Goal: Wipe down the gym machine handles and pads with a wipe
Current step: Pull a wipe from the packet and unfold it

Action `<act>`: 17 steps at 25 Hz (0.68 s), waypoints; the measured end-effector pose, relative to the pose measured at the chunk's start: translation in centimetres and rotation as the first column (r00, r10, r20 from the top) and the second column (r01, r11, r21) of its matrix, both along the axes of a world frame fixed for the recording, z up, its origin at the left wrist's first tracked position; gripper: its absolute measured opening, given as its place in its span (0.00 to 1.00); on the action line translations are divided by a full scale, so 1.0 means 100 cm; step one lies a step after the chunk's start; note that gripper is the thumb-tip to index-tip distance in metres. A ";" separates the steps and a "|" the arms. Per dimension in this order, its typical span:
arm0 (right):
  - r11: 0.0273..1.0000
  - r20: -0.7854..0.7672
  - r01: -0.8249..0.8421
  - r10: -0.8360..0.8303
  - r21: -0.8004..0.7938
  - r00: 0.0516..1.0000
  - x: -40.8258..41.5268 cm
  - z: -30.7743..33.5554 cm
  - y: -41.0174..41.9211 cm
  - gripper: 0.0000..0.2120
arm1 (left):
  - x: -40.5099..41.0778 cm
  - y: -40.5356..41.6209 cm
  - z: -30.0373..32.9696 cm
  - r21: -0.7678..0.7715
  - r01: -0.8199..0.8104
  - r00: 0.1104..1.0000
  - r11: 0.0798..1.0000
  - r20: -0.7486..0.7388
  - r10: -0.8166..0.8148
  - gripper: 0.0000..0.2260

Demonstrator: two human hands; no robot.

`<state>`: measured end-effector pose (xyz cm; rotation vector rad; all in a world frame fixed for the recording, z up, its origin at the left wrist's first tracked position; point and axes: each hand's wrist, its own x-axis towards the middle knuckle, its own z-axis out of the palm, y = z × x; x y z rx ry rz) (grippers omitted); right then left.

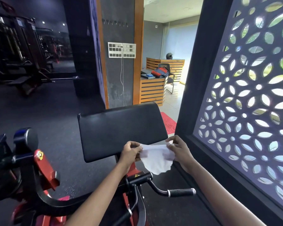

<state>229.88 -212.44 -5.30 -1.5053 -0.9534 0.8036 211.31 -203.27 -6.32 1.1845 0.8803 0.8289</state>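
One white wipe (156, 158), thin & crumpled, is hanging stretched btwn both hands, just in front of the black pad (121, 129) near its lower right corner. Left hand (131, 152) is pinching its left edge, right hand (180, 151) is pinching the right w/ fingertips. One black grip handle (180, 192) is sitting below the wipe.
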 end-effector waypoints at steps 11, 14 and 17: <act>0.940 -0.202 -0.300 0.266 -0.162 0.943 0.023 0.012 0.000 0.22 | -0.002 0.013 0.012 0.018 0.321 0.941 0.947 -0.117 -0.317 0.16; 0.925 -0.030 -0.296 0.297 -0.240 0.954 0.030 0.010 0.002 0.28 | -0.003 0.016 0.013 0.139 0.404 0.891 0.904 -0.282 -0.355 0.25; 0.913 0.087 -0.290 0.326 -0.287 0.941 0.033 0.011 0.001 0.27 | 0.000 0.022 0.011 0.222 0.439 0.863 0.871 -0.375 -0.340 0.27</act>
